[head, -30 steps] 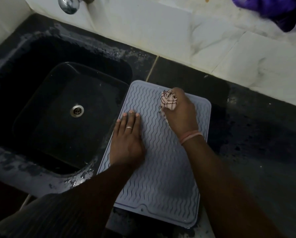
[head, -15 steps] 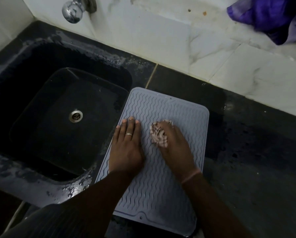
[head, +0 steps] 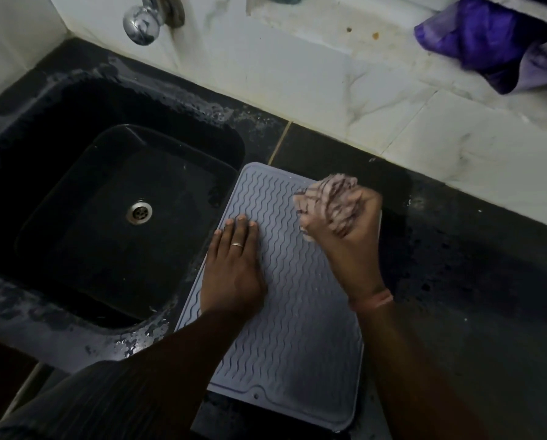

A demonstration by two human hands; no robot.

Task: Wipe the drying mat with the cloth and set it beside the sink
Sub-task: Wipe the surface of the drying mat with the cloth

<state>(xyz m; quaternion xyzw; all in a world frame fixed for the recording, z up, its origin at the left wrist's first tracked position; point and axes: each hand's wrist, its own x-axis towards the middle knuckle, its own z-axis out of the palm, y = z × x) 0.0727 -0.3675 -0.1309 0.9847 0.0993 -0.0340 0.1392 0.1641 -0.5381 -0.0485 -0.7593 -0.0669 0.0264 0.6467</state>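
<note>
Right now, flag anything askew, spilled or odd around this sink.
The drying mat lies skewed, its left edge overhanging the sink rim. Water droplets sit on the rim near the left hand. Nothing looks damaged.

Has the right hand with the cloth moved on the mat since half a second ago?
Yes. The right hand with the cloth went toward the mat's far right corner, away from the resting left hand.

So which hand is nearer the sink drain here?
Left. The left hand lies flat on the mat's sink-side edge, close to the drain; the right hand grips the cloth at the mat's far corner.
</note>
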